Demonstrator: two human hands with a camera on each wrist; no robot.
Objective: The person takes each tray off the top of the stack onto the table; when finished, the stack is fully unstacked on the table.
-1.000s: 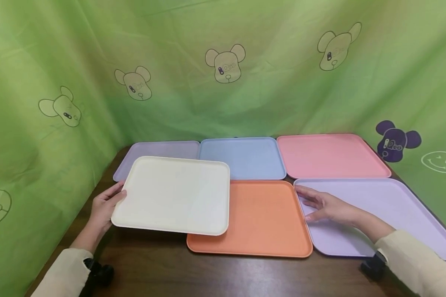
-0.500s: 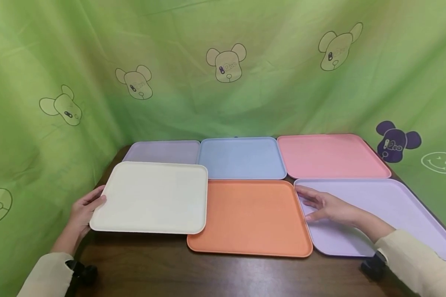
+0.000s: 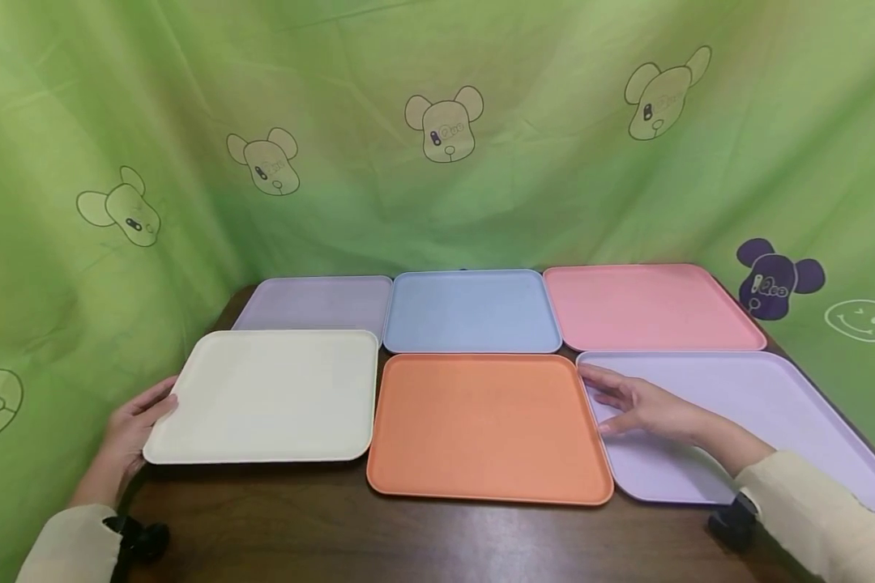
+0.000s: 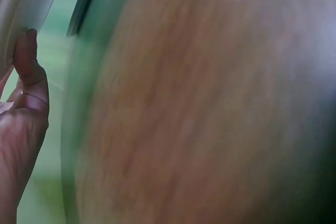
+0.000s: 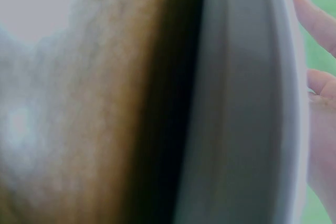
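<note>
Pinched at its left edge by my left hand [image 3: 133, 425], a cream-white tray [image 3: 270, 397] hangs just above the table's front left part. It overlaps the near edge of a greyish-purple tray [image 3: 317, 300] behind it. The left wrist view shows the thumb [image 4: 30, 59] against the tray's rim [image 4: 21, 19]. On the right, my right hand [image 3: 645, 409] rests with loosely bent fingers over the left edge of a lilac tray [image 3: 744, 405], fingertips right at the rim beside an orange tray [image 3: 488, 429]. A large blurred tray rim [image 5: 294, 103] crosses the right wrist view.
A light blue tray [image 3: 474, 312] and a pink tray [image 3: 649, 308] lie along the back of the dark wooden table [image 3: 408, 542]. A green curtain [image 3: 335, 219] printed with bear heads hangs behind and at both sides.
My left hand has carried the cream-white tray left and lower, off the orange tray, whose left side now shows. The right hand has stayed put.
</note>
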